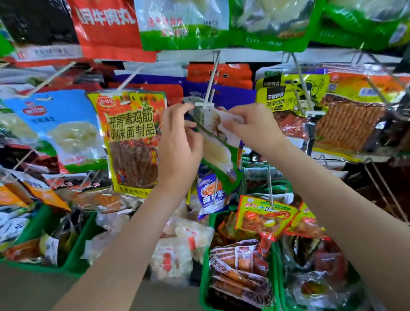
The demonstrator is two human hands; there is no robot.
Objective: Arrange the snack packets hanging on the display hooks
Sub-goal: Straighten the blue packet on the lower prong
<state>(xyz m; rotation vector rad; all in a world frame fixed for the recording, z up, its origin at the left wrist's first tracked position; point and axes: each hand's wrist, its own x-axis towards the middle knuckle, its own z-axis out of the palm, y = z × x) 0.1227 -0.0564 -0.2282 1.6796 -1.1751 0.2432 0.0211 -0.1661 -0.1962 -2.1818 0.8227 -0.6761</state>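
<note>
L hand (178,138), R hand (254,125), pkt (213,138) pinched btwn, prob hooked

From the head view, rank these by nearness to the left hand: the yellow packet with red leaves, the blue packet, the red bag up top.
Measured from the left hand:
1. Yellow packet with red leaves, right beside it, to its left.
2. Blue packet, further left.
3. Red bag, top row, above.

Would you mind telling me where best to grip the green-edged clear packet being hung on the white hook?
Pinch the green-edged clear packet by its flat top corners, one hand from each side; that probably keeps its top flat against the white hook.
</note>
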